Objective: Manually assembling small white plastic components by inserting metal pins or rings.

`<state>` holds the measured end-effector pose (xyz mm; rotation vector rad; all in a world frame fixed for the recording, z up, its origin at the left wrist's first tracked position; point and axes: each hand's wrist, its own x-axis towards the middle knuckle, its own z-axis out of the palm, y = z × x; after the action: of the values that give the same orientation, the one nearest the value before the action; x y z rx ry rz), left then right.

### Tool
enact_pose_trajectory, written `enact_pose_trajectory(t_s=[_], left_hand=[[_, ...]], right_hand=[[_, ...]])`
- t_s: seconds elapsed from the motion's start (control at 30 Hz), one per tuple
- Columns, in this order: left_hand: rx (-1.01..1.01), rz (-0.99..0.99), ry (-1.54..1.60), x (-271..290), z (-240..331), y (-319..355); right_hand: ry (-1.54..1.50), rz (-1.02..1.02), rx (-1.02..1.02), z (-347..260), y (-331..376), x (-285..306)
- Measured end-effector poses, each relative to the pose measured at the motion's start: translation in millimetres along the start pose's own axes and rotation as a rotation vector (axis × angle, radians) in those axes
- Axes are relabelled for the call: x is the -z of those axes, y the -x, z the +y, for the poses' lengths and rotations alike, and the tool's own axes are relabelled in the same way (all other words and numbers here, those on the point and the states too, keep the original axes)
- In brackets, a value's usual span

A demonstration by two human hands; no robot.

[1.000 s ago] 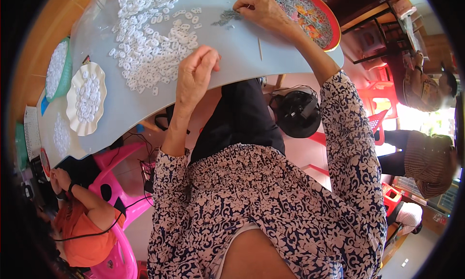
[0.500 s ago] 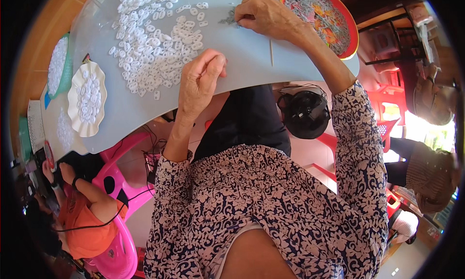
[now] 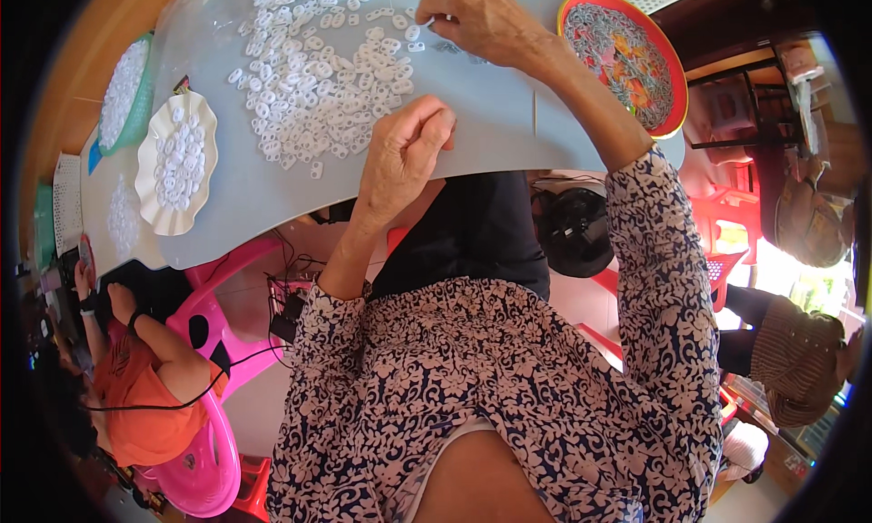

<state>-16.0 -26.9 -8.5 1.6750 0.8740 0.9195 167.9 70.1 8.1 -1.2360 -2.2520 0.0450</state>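
Note:
My left hand (image 3: 406,150) is closed in a loose fist above the near edge of the table; whatever its fingers hold is hidden. Farther off, the bent fingers of my right hand (image 3: 486,21) pinch a small white plastic piece (image 3: 428,21) at the edge of the loose pieces. Many more oval white plastic pieces with holes (image 3: 331,100) lie spread to the left of both hands. Just under my right hand is a little heap of small grey parts (image 3: 447,48). A red-rimmed bowl (image 3: 677,114) full of similar grey parts stands beside my right forearm.
A thin stick (image 3: 535,114) lies on the grey table (image 3: 250,205). At left stand a wavy cream dish (image 3: 150,196) and a green basket (image 3: 143,114), both with white pieces. A person in orange (image 3: 150,387) sits on a pink chair (image 3: 218,473) at lower left.
My right hand has moved left from the grey parts to the edge of the white pieces. My left hand stays closed near the table edge. The whole view has shifted slightly.

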Motion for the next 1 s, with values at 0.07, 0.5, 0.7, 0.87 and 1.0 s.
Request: enact_pose_trajectory(t_s=[0.07, 0.5, 0.7, 0.87, 1.0], left_hand=[[-0.010, 0.007, -0.002, 0.6, -1.2, 0.4], [-0.033, 0.026, 0.038, -0.2, 1.8, -2.4], [0.010, 0.010, 0.023, 1.5, 0.3, -3.2], [0.002, 0.018, 0.029, -0.8, -1.2, -5.3], [-0.027, 0.022, 0.024, -1.7, -5.7, -7.7]], right_hand=[[-0.027, -0.042, 0.004, -5.8, -5.8, -5.0], [0.046, -0.204, -0.039, -14.7, -11.4, -14.5], [-0.009, -0.284, -0.065, -18.0, -16.4, -8.0], [-0.031, -0.325, -0.063, -11.9, -22.9, -10.1], [-0.047, -0.389, -0.070, -13.7, -25.6, -8.7]])
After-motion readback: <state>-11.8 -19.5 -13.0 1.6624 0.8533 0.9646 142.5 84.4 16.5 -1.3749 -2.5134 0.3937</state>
